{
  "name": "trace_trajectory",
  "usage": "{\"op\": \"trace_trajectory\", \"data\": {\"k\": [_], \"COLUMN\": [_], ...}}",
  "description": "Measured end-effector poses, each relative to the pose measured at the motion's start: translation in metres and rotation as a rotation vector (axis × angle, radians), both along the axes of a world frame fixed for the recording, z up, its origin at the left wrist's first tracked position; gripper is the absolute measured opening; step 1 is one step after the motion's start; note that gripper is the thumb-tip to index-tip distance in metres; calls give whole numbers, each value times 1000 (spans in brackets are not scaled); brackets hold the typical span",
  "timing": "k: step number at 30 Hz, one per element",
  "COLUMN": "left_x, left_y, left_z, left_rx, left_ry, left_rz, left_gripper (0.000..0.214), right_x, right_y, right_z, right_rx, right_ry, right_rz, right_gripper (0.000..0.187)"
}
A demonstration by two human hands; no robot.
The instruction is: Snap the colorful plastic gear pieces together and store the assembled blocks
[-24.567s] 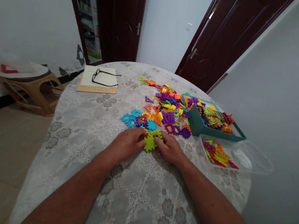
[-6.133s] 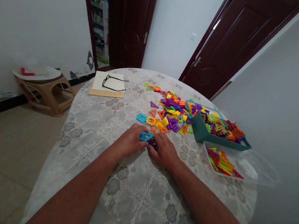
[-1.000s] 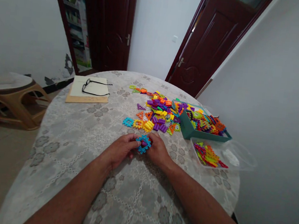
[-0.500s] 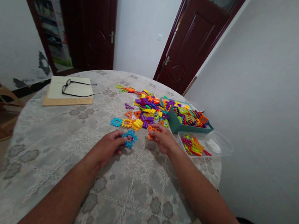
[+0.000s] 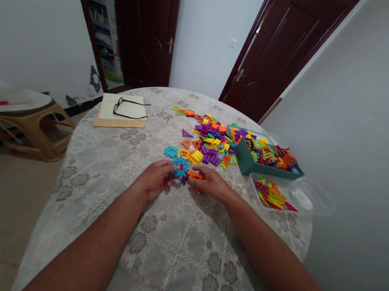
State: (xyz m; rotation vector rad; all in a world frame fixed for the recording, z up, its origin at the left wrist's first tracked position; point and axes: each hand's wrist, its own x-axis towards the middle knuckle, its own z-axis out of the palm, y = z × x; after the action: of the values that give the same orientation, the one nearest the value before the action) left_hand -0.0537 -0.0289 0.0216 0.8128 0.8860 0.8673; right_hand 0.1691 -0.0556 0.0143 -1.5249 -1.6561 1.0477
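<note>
My left hand [image 5: 155, 178] pinches a blue gear-shaped plastic building piece [image 5: 182, 162] at its left side. A small purple piece [image 5: 185, 180] shows just under it; whether the two are joined I cannot tell. To the right, my right hand [image 5: 212, 183] grips an orange building piece [image 5: 194, 175] between thumb and fingers, close beside the blue one. The orange piece is partly covered by my fingers. Just beyond my hands lie a flat blue square piece [image 5: 170, 152], yellow ribbed pieces [image 5: 196, 157] and purple ribbed pieces [image 5: 210, 156].
Behind them spreads a heap of mixed pieces [image 5: 211, 131]. On the right stand a green box [image 5: 264, 170] full of pieces and a clear plastic tray [image 5: 258, 201] with sticks. Black glasses [image 5: 115, 108] rest on paper [image 5: 106, 108] at the far left. A stool [image 5: 39, 136] stands beyond the table.
The orange piece in my right hand has come nearer to the blue piece in my left, and is turned differently. The view has shifted left, so the table appears further right.
</note>
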Motion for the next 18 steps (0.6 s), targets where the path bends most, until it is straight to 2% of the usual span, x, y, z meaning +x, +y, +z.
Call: {"op": "trace_trajectory", "data": {"k": [5,8,12,15,18], "left_x": [0,0,1,-4,-15], "left_y": [1,-1,-5,-6,-3], "left_z": [-4,-3,7,16,21], "left_rx": [52,85,116,262,521], "left_ry": [8,27,100,294,570], "left_rz": [-103,-152,-180,-159,-90], "left_gripper": [38,38,37,35,31], "right_x": [-17,-17,-8,17,71], "right_y": [9,9,-1,-12,-16], "right_z": [-4,-5,0,20,51], "right_rx": [163,142,117,197,341], "right_ry": [-133,-239,-220,-224,-317], "right_rz": [162,67,-33,-62,-182], "right_gripper": [29,18,24,26,25]}}
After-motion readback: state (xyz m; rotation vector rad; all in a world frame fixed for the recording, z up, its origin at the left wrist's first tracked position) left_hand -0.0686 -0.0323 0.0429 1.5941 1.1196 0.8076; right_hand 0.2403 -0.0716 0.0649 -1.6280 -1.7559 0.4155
